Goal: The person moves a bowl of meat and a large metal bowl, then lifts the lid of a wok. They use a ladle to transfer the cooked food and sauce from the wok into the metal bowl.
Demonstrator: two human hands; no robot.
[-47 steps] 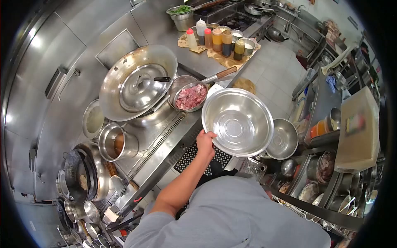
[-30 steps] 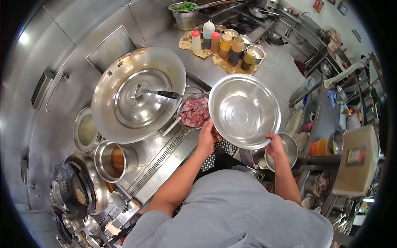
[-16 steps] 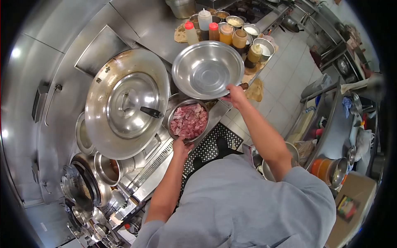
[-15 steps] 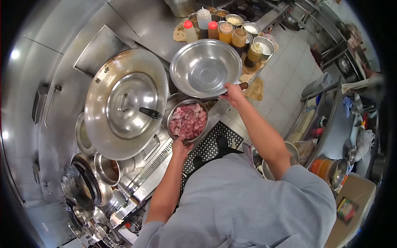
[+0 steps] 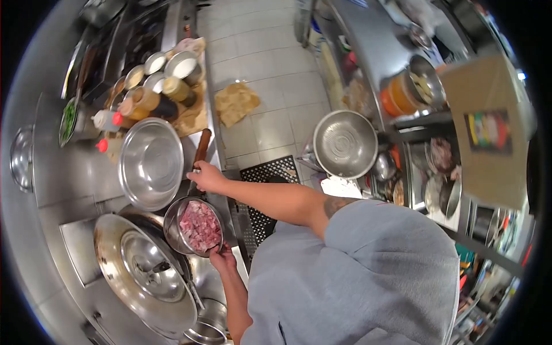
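Meanwhile left hand (image 5: 223, 257) grips meat bowl (image 5: 194, 226); right hand (image 5: 205, 176) grasps upright empty bowl (image 5: 150, 163).

Light: bright, even, overhead.
Glare: highlights on the empty steel bowl (image 5: 150, 163) and wok lid (image 5: 146, 273), left of frame.
Distortion: strong fisheye, black vignetted corners.
Blur: cardboard box (image 5: 489, 129), upper right.

The steel bench (image 5: 69, 172) carries a big empty bowl (image 5: 150, 163), with sauce bottles (image 5: 141, 103) and small bowls (image 5: 172, 64) on brown paper just beyond it. On the tiled floor (image 5: 270, 52) lie a perforated mat (image 5: 270, 190) and a crumpled cloth (image 5: 236, 102).
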